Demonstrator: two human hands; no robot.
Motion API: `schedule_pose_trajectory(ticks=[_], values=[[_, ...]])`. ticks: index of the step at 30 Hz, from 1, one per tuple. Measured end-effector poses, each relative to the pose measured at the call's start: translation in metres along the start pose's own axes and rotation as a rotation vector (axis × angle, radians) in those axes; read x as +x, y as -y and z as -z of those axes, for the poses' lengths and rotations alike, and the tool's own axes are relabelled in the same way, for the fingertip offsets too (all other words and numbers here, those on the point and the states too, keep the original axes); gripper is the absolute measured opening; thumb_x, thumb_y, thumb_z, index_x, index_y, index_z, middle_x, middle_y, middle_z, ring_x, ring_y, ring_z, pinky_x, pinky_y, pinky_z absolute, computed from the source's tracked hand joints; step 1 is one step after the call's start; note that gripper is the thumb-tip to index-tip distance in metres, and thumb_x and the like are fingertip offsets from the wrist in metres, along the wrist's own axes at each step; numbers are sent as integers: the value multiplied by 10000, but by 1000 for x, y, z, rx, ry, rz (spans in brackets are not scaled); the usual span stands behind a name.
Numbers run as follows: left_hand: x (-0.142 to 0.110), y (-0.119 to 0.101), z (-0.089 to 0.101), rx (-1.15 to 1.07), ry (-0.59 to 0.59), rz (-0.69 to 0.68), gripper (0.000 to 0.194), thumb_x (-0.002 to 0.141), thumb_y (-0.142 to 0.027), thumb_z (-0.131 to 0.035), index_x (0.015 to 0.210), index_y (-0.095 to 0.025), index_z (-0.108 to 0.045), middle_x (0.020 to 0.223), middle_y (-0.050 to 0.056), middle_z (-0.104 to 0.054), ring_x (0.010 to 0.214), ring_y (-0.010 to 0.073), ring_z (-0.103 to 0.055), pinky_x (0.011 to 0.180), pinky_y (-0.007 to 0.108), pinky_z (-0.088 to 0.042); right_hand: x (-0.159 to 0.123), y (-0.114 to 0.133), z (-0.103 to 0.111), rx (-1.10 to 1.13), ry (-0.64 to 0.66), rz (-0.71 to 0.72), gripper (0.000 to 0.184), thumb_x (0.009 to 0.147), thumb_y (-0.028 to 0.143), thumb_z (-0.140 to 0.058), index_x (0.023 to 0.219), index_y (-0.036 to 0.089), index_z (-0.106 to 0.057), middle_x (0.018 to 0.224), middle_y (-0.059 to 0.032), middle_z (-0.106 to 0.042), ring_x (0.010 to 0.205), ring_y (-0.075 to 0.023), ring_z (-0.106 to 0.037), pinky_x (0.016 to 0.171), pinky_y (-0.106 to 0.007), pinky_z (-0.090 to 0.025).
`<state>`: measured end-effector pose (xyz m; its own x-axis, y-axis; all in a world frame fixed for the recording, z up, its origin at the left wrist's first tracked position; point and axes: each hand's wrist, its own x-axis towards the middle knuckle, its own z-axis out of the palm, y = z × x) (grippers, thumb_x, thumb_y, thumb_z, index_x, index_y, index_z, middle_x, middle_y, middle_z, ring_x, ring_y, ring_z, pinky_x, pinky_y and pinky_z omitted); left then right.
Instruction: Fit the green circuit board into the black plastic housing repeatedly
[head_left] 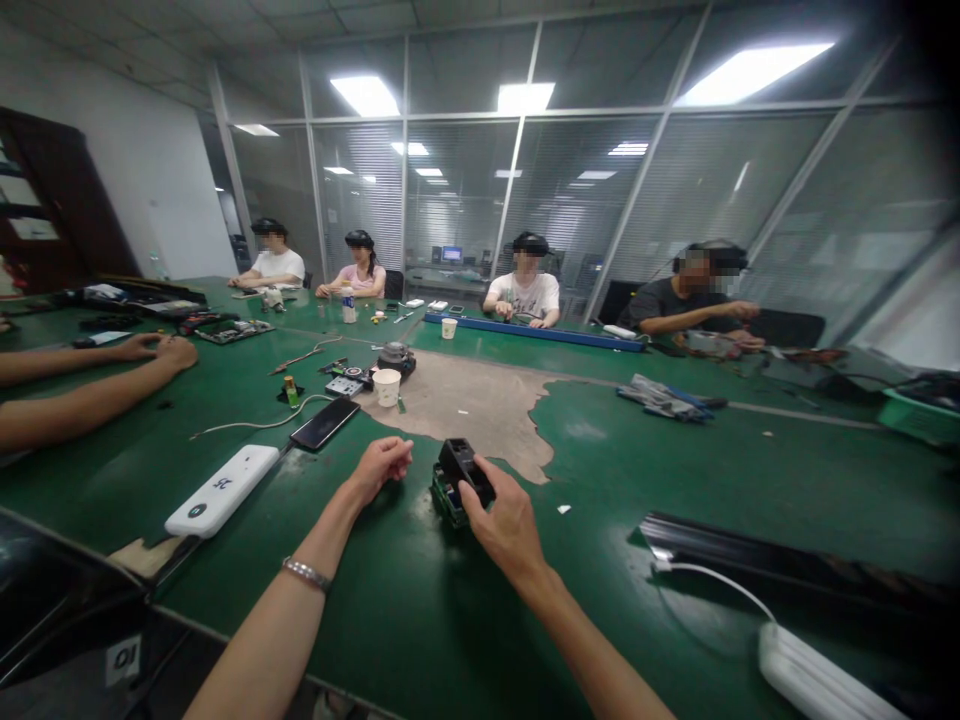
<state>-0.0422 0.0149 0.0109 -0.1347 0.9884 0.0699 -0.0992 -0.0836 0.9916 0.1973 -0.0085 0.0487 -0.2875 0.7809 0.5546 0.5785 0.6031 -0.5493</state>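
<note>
My right hand [508, 515] grips a black plastic housing [456, 455] between thumb and fingers. Against its lower left side sits a green circuit board [448, 500], close to the tabletop; I cannot tell whether the two are joined. To the left, apart from the housing, my left hand [381, 468] is closed with its fingers curled together. Whatever is between those fingertips, if anything, is too small to make out. Beyond my left hand lies a black smartphone [325, 424], and a paper cup [386, 387] stands near it.
A white power bank [223, 492] lies left on the green table [600, 480]. Right are a black trim strip [780, 560], a white device with cable [817, 670] and grey gloves [664, 398]. A co-worker's arms [105, 385] rest at left. Several people sit opposite.
</note>
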Motion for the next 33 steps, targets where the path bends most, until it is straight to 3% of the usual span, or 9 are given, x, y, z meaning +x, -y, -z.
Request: schedule_pose_trajectory(ticks=[9,13,18,24,28,33], values=[[2,4,1,52,9,-12,404,726,-536,-677,666,-145,-593,531,-21,-540,425,74,-483,422,182,-336,-5,1,-16,-176,234,21,477,796,322,-582,1240,150,-563,1145,-143,-646,1054,-293,-602,927,-406,-459],[1,2,-2,87,40,-21,367,698,-491,-719,733,-147,-597,595,-24,-566,445,68,-503,419,170,-337,-9,0,-19,-209,222,-3,601,827,379,-558,1359,123,-447,1200,-176,-612,1077,-317,-586,912,-433,-461],[-1,1,-5,176,149,-24,351,709,-348,-712,991,-161,-617,797,6,-629,495,68,-554,426,168,-380,-13,0,-22,-181,223,-47,518,850,321,-523,1324,113,-490,1108,-167,-654,1018,-292,-621,877,-391,-474],[-1,2,-2,266,214,-36,429,727,-231,-644,1150,-184,-586,993,58,-641,548,81,-593,439,182,-419,9,10,7,-14,81,-43,452,879,322,-493,1315,205,-504,1157,-85,-654,1026,-246,-628,898,-358,-473],[0,4,-2,296,229,-29,426,732,-258,-651,1147,-178,-597,1028,75,-646,554,83,-594,458,195,-434,14,-10,27,-47,-2,-91,509,869,356,-506,1340,164,-483,1228,-113,-619,1096,-268,-598,946,-395,-456],[1,6,-2,312,253,-9,418,751,-310,-649,1142,-171,-602,1012,73,-650,569,82,-589,474,188,-427,-7,-48,25,-116,47,-175,505,859,340,-502,1325,147,-496,1198,-122,-634,1074,-266,-609,948,-401,-460]])
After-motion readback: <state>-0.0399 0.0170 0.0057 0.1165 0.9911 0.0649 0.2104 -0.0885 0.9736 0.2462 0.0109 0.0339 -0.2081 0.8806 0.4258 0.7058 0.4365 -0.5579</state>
